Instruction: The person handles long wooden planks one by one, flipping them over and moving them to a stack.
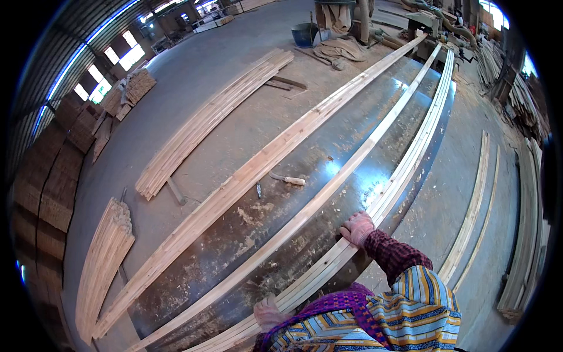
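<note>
A bundle of long, pale wooden strips [392, 193] runs lengthwise along the near side of a dark, shiny metal table [319, 202]. My right hand [358, 229], in a pinkish glove, is closed over the bundle about midway. Lower down, my left hand [268, 312] rests at the same bundle with its fingers curled against the edge; my sleeve and body partly hide it. Farther left, a single strip [346, 170] lies apart on the table. Beyond that stretches a wider row of boards [264, 161]. Between these two lies a hooked tool with a wooden handle [293, 181].
A machine [423, 22] stands at the table's far end, near the boards' ends. Stacked strips [214, 120] and another pile [104, 258] sit to the left. Loose strips [469, 205] lie on the floor at right. A dark bucket [303, 36] stands far off. Shavings litter the table.
</note>
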Tool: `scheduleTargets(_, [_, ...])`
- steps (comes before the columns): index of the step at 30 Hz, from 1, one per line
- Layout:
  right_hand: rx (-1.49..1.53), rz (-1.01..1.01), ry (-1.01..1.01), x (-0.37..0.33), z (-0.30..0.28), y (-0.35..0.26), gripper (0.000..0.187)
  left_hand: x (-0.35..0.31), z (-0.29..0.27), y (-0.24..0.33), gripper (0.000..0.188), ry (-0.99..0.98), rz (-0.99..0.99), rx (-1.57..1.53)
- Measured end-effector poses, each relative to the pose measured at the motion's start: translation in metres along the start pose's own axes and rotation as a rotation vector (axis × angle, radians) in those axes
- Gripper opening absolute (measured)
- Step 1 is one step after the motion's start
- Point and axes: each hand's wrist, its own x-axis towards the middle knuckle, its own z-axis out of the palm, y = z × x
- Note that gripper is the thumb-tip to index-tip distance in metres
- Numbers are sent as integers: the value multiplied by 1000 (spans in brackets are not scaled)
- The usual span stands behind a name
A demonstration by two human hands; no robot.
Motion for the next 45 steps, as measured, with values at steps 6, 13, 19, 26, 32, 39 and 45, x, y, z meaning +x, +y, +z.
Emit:
scheduleTargets(6, [40, 26, 47, -2, 3, 5, 44, 0, 9, -3, 68, 29, 15, 18])
scheduleTargets(13, [84, 151, -59, 53, -20, 32, 47, -3, 21, -11, 57, 88, 39, 52])
scheduleTargets(19, [-44, -1, 29, 107, -35, 22, 62, -4, 28, -17, 40, 14, 14, 40])
scheduleTargets(26, [-187, -360, -218, 174, -21, -62, 74, 10, 17, -16, 17, 213, 57, 72])
scheduleTargets(32, [-72, -697, -476, 169, -17, -172, 48, 11, 44, -26, 20, 45, -198, -88])
scheduleTargets(39, [-12, -936, -526, 84, 39, -267, 32, 3, -16, 6, 59, -377, -436, -279])
scheduleTargets(45, [31, -778, -461, 67, 45, -217, 26, -14, 60, -12, 108, -122, -124, -24])
